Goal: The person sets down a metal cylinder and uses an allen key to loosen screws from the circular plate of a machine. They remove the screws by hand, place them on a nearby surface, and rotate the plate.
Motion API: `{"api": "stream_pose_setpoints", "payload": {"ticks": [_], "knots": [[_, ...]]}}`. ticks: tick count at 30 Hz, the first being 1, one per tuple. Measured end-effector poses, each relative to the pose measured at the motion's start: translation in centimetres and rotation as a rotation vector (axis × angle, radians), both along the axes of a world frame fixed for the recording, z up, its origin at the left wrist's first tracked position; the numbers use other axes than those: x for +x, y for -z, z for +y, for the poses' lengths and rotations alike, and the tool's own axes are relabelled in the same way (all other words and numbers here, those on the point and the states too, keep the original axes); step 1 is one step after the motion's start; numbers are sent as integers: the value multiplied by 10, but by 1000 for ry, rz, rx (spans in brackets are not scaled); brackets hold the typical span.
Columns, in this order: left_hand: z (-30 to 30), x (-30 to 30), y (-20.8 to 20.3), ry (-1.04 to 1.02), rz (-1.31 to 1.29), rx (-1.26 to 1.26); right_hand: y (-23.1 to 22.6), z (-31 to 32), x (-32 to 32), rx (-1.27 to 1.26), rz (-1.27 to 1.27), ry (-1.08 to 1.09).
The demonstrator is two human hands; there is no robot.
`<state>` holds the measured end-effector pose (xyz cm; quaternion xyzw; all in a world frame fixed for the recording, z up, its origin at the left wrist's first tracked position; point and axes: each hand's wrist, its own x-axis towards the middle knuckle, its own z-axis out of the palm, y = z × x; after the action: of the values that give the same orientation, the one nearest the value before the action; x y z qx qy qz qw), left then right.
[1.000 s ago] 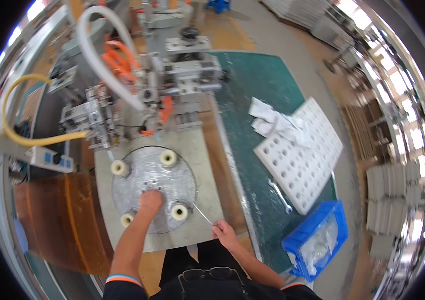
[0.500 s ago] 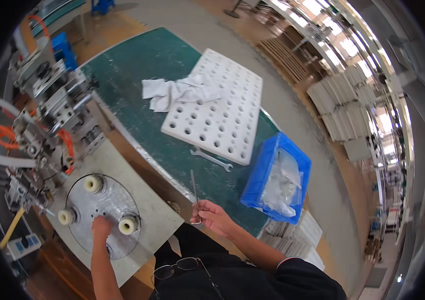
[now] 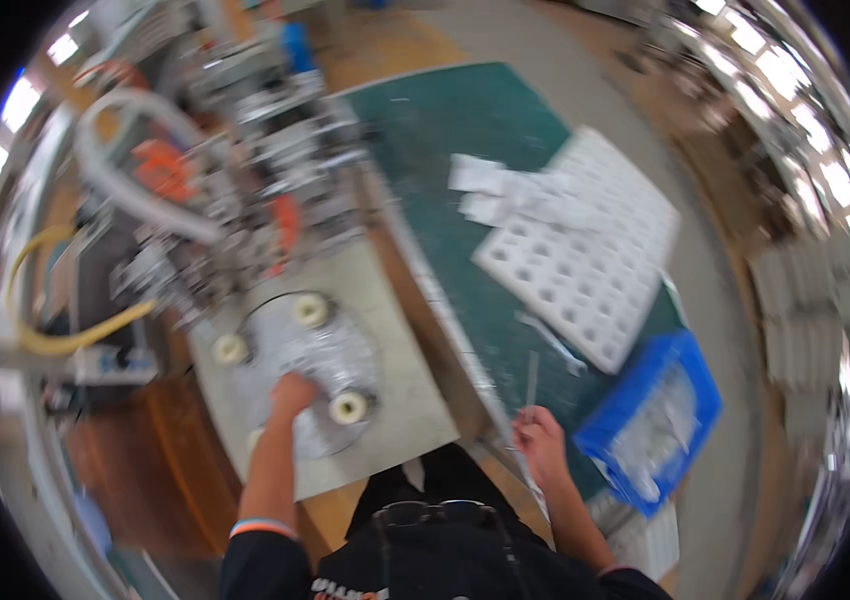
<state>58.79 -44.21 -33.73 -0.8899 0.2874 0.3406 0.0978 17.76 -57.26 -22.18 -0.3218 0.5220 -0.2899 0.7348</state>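
My left hand [image 3: 292, 393] is at the middle of a round metal plate [image 3: 267, 350], its fingers closed and pointing down. Whatever they grip is hidden and blurred. Cream-coloured ring-shaped rollers stand around the plate's rim: one roller [image 3: 311, 309] at the back, another roller [image 3: 231, 349] at the left, a third roller [image 3: 349, 407] just right of my left hand. Over the green table's near edge, my right hand [image 3: 542, 442] is closed around a hex key [image 3: 532, 378], whose long thin shaft points up.
A machine [image 3: 285, 140] with hoses stands behind the plate. On the green table [image 3: 425, 130] lie a white board with holes [image 3: 585, 260], a white cloth [image 3: 525, 195] and an open-end wrench [image 3: 551, 342]. At the right is a blue bin [image 3: 610, 425] holding clear plastic bags.
The view has swung left, so the scene sits further right and is blurred. My left hand stays at the plate's middle. My right hand still holds the hex key.
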Motion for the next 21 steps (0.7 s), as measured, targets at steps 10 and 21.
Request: {"api": "stream_pose_setpoints", "payload": {"ticks": [10, 21], "knots": [[76, -5, -82, -868, 667, -881, 4, 10, 60, -31, 76, -325], [302, 6, -118, -1276, 271, -1335, -5, 90, 163, -43, 50, -615]]}}
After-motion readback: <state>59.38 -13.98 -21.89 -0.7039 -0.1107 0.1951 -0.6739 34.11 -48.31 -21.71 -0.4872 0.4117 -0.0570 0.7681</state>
